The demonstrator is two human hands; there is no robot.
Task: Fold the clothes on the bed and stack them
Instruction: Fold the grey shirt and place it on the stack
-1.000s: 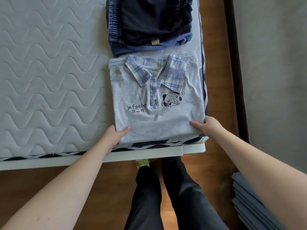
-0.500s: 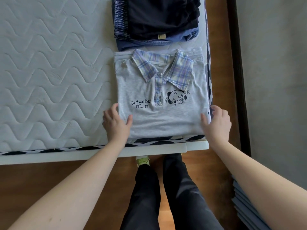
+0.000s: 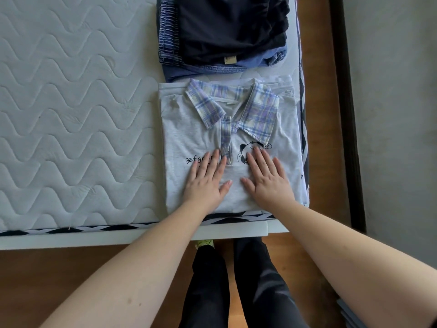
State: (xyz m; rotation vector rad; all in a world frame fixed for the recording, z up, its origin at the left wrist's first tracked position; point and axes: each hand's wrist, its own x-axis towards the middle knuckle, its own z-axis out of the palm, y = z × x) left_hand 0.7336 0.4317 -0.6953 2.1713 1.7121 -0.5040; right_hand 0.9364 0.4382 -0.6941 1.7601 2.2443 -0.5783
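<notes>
Bed (image 3: 71, 114) w/ quilted mattress runs out to the left of the left hand (image 3: 205, 183). That hand lies flat, fingers spread, palm down on the folded grey polo shirt (image 3: 189, 129), partly covering the printed lettering. Just right of it, thumbs nearly meeting, the right hand (image 3: 267, 183) is also flat and spread, pressing the shirt, fingertips over the cartoon print. Shirt sits under both palms at the bed's near corner; plaid collar (image 3: 236, 107) is beyond the fingertips, and further beyond that, close to the shirt's far edge, is the dark stack of folded clothes (image 3: 227, 31). Risk, as I judge it: shirt's right edge is close to the mattress edge, so a sideways smoothing push could slide it off or undo the fold; lifting it onto the stack w/o support underneath could let the layers sag open.
</notes>
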